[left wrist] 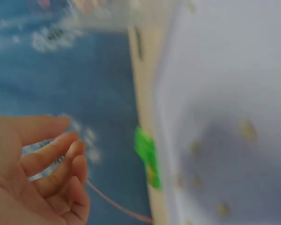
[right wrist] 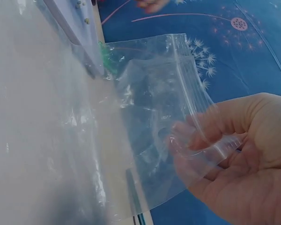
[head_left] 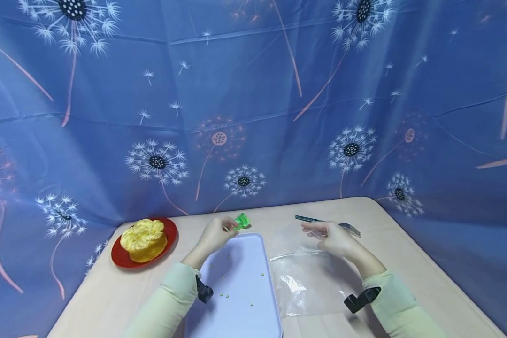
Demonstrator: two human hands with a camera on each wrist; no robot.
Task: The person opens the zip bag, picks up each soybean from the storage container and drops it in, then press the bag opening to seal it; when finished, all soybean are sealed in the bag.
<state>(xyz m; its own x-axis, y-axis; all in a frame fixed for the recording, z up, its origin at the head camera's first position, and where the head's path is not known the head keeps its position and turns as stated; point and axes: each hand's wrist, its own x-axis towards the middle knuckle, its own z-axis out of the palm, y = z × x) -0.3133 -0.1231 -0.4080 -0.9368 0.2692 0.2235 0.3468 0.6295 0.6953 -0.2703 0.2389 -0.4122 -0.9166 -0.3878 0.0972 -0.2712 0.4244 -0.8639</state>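
My right hand (head_left: pixel 334 240) pinches the top edge of a clear zip bag (right wrist: pixel 154 89) between thumb and fingers. The bag hangs from the grip, and its lower part spreads over the table right of the tray. My left hand (head_left: pixel 217 232) is raised over the far left corner of a pale lavender tray (head_left: pixel 241 324). Its fingers (left wrist: pixel 54 152) are loosely bent with nothing between them. Just past it, a small shiny green wrapped piece (head_left: pixel 242 220) lies behind the tray. Several tiny yellowish pellets (head_left: pixel 251 304) are scattered on the tray.
On the left of the table (head_left: pixel 90 300), a red plate (head_left: pixel 117 256) bears a yellow cake-like thing (head_left: pixel 145 241). A fork (head_left: pixel 349 228) with a dark green handle lies beyond my right hand. A blue dandelion-print cloth (head_left: pixel 253 94) hangs behind the table.
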